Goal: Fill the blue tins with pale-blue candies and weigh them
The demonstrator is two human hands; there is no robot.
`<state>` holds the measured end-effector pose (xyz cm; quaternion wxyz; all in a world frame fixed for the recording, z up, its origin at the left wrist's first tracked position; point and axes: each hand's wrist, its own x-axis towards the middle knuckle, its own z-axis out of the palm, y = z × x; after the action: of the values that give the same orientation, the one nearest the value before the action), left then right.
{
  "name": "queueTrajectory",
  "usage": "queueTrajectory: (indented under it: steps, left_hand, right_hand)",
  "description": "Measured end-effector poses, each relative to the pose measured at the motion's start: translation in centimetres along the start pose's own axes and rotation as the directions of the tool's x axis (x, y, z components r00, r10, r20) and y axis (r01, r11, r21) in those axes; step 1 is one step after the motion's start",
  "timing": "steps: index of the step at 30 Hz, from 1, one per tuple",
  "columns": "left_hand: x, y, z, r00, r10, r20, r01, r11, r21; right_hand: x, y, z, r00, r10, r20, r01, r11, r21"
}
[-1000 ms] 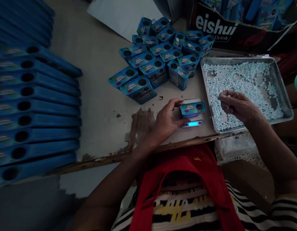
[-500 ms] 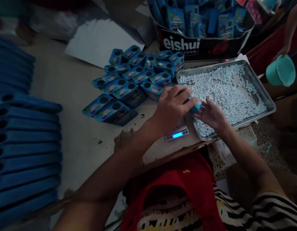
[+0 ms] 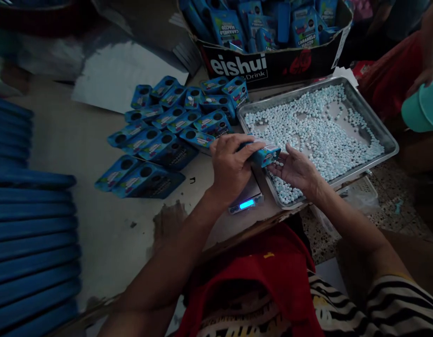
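My left hand grips a small blue candy box, lifted off the little digital scale and tilted toward the metal tray. My right hand lies palm-up over the tray's near corner, right under the box's end, fingers apart with a few pale candies at its fingertips. The tray is spread with many small light-blue candies. The scale's display glows blue just below my left hand.
A cluster of open blue boxes stands left of the tray. Flat blue box blanks are stacked at far left. A black carton of filled boxes sits behind. Another person's hand holds a teal cup at right.
My left hand lifted the blue box off the scale and carried it over the tray edge. My right hand turned palm-up beneath it. The view shifted left and forward.
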<state>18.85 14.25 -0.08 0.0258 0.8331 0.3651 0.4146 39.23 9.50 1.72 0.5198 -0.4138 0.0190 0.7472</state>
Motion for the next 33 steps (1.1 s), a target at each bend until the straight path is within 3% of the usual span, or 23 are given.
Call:
queueTrajectory:
  steps: [4,8,14,16,20,21,23,25,28,31,33]
  left_hand:
    - [-0.1,0.8,-0.9,1.0,-0.021,0.009,0.02,1.0,0.024]
    - [0.0,0.6,-0.5,0.998,-0.045,0.032,0.047,0.998,-0.045]
    - [-0.7,-0.4,-0.8,0.96,-0.28,-0.022,0.262,0.922,-0.286]
    - [-1.8,-0.8,-1.5,0.896,-0.443,0.014,0.4,0.796,-0.455]
    - [-5.7,-1.1,-3.0,0.66,-0.723,0.204,0.618,0.369,-0.694]
    - [-6.8,-1.0,-3.2,0.62,-0.747,0.242,0.638,0.3,-0.709]
    - [-8.6,-0.7,-3.3,0.585,-0.76,0.283,0.664,0.248,-0.705]
    - [-9.8,-0.3,-3.2,0.581,-0.758,0.295,0.675,0.248,-0.695]
    - [-10.4,-0.1,-3.7,0.634,-0.73,0.255,0.653,0.329,-0.682]
    - [-10.9,-0.5,-5.9,0.703,-0.687,0.183,0.622,0.469,-0.628]
    - [-11.5,-1.0,-8.1,0.713,-0.691,0.123,0.618,0.535,-0.577]
  right_hand:
    - [0.1,0.2,-0.2,1.0,-0.003,0.003,0.003,1.0,-0.005]
    - [0.1,0.2,-0.1,1.0,-0.028,-0.007,0.028,1.0,0.001]
    - [-0.4,0.2,-0.2,0.999,-0.03,0.015,0.031,0.999,-0.043]
    - [-0.6,0.1,-0.2,0.999,-0.039,0.01,0.039,0.996,-0.08]
    - [-0.9,-0.5,-0.5,0.998,-0.065,-0.006,0.062,0.979,-0.193]
    - [-0.9,-0.6,-0.7,0.998,-0.067,-0.006,0.063,0.969,-0.238]
    - [-0.9,-0.7,-0.9,0.997,-0.072,0.0,0.068,0.94,-0.333]
    - [-0.9,-0.8,-1.0,0.996,-0.087,0.012,0.084,0.907,-0.414]
    - [-1.1,-0.8,-0.9,0.994,-0.099,0.042,0.107,0.861,-0.498]
    - [-1.8,-1.1,-0.7,0.994,-0.094,0.053,0.108,0.824,-0.556]
    - [-2.4,-1.6,-0.6,0.993,-0.117,0.032,0.114,0.81,-0.575]
